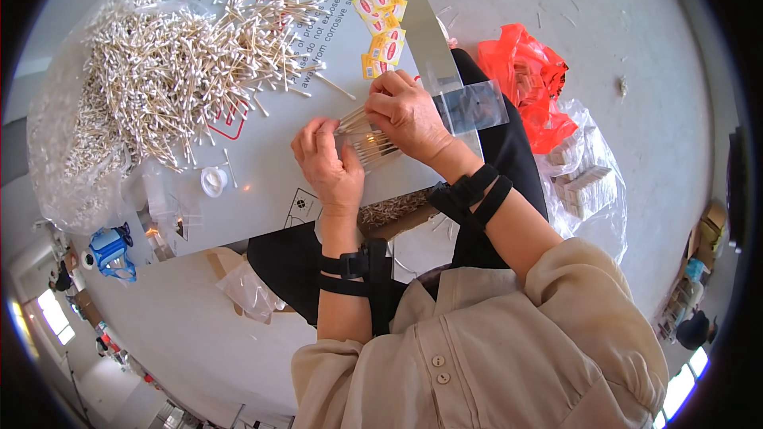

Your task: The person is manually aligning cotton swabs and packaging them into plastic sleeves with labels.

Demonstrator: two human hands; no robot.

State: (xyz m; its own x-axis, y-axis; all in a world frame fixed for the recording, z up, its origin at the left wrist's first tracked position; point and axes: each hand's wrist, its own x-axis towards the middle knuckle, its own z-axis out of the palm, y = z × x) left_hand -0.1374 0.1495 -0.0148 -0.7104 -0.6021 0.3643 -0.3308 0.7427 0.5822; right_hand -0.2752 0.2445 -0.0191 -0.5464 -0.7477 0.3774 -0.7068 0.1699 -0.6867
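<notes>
On the grey table, a row of wooden cotton swabs (pixel 373 145) lies between my two hands. My left hand (pixel 330 163) is curled around the left ends of these swabs, thumb on the near side. From the right, my right hand (pixel 409 115) comes over the row with bent fingers and grips the swabs at its far side; the fingertips are partly hidden. A large heap of loose cotton swabs (pixel 175 71) spills from a clear plastic bag (pixel 60 135) at the left. Beside my right hand, clear plastic sleeves (pixel 477 107) lie across the table's right edge.
Yellow printed cards (pixel 385 20) lie beyond my right hand. A small round white tub (pixel 213 182) stands left of my left hand. Right of the table are a red plastic bag (pixel 524 79) and a clear bag of white packs (pixel 586 191). An open box of swabs (pixel 393 210) sits below the edge.
</notes>
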